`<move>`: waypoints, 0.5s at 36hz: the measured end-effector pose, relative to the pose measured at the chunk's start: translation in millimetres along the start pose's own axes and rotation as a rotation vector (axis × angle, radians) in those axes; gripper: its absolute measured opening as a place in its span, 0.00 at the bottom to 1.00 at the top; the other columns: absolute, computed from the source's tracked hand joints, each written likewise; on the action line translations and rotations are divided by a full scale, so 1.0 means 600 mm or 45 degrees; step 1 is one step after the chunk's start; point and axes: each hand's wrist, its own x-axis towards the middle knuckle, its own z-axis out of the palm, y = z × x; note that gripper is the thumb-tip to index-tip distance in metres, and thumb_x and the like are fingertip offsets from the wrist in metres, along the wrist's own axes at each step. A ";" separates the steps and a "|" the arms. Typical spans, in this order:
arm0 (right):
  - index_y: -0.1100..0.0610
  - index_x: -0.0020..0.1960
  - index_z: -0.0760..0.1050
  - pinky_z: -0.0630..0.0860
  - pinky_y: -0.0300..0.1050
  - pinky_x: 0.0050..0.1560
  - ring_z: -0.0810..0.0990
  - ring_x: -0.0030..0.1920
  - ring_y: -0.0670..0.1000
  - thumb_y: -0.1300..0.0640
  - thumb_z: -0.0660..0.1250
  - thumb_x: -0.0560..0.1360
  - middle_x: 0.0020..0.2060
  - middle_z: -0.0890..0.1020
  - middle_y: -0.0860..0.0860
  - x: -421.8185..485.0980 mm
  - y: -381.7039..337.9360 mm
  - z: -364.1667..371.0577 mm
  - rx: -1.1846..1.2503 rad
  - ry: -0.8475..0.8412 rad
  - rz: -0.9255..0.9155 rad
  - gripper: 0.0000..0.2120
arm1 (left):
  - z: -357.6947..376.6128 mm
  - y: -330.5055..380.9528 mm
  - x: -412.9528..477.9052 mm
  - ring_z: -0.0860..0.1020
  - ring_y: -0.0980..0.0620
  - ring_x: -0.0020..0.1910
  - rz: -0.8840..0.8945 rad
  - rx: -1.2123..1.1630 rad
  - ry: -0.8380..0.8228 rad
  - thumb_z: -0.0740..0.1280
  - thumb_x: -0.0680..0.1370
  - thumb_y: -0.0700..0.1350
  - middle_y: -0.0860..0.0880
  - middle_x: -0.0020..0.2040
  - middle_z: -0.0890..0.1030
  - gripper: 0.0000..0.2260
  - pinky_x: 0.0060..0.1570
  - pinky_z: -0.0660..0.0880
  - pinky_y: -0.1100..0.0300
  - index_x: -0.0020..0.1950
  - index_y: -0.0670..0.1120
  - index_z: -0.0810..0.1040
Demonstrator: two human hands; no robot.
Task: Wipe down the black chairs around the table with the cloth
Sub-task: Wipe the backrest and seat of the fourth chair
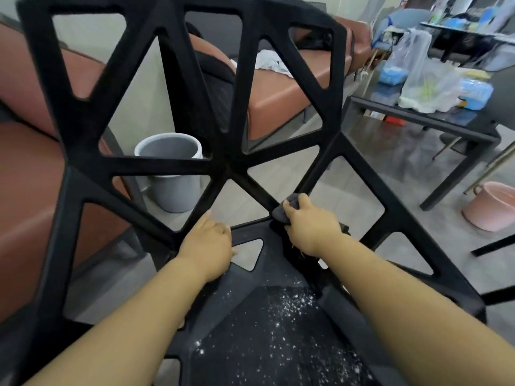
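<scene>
A black chair (178, 79) with a lattice of triangular openings fills the head view, its backrest rising in front of me. White specks of dust lie scattered on its seat (278, 324). My right hand (309, 224) grips a dark grey cloth (281, 211) and presses it against a strut where the backrest meets the seat. My left hand (207, 243) grips a strut at the back edge of the seat, fingers curled round it.
A grey bin (172, 168) stands on the floor behind the chair. Brown sofas (281, 93) line the left and back. A dark table (429, 126) with plastic bags (418, 76) stands at the right, and a pink bucket (493, 207) sits beside it.
</scene>
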 end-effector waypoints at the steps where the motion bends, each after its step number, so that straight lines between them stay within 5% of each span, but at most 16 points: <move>1: 0.53 0.75 0.56 0.68 0.48 0.37 0.76 0.49 0.60 0.51 0.56 0.80 0.67 0.60 0.56 0.000 0.004 -0.007 -0.018 0.020 -0.002 0.25 | 0.002 -0.001 0.000 0.69 0.47 0.62 -0.013 -0.043 -0.004 0.53 0.82 0.56 0.47 0.62 0.74 0.21 0.69 0.55 0.56 0.64 0.43 0.70; 3: 0.53 0.75 0.57 0.66 0.48 0.35 0.75 0.48 0.60 0.52 0.57 0.80 0.67 0.60 0.57 0.002 0.014 -0.021 -0.041 0.158 0.065 0.24 | 0.003 -0.001 0.002 0.73 0.47 0.54 -0.062 -0.139 -0.001 0.54 0.81 0.55 0.47 0.56 0.76 0.17 0.54 0.66 0.57 0.59 0.44 0.71; 5: 0.54 0.76 0.53 0.64 0.47 0.34 0.75 0.47 0.61 0.53 0.58 0.80 0.67 0.60 0.59 0.009 0.022 -0.033 -0.038 0.292 0.178 0.28 | 0.003 0.003 0.002 0.73 0.47 0.53 -0.115 -0.214 -0.004 0.55 0.81 0.54 0.46 0.55 0.76 0.16 0.46 0.66 0.58 0.58 0.43 0.70; 15: 0.59 0.77 0.49 0.66 0.49 0.41 0.74 0.56 0.63 0.56 0.57 0.79 0.70 0.57 0.60 0.002 -0.037 0.011 0.034 0.046 0.136 0.30 | 0.003 -0.004 0.005 0.71 0.48 0.46 -0.144 -0.286 -0.051 0.58 0.80 0.54 0.44 0.53 0.76 0.16 0.42 0.66 0.58 0.59 0.44 0.69; 18: 0.58 0.74 0.57 0.67 0.49 0.38 0.76 0.52 0.63 0.55 0.57 0.79 0.66 0.62 0.58 0.006 -0.033 -0.014 0.021 -0.064 0.130 0.25 | -0.006 -0.010 0.000 0.73 0.47 0.46 -0.113 -0.337 -0.119 0.59 0.79 0.54 0.45 0.53 0.76 0.15 0.42 0.67 0.57 0.59 0.45 0.68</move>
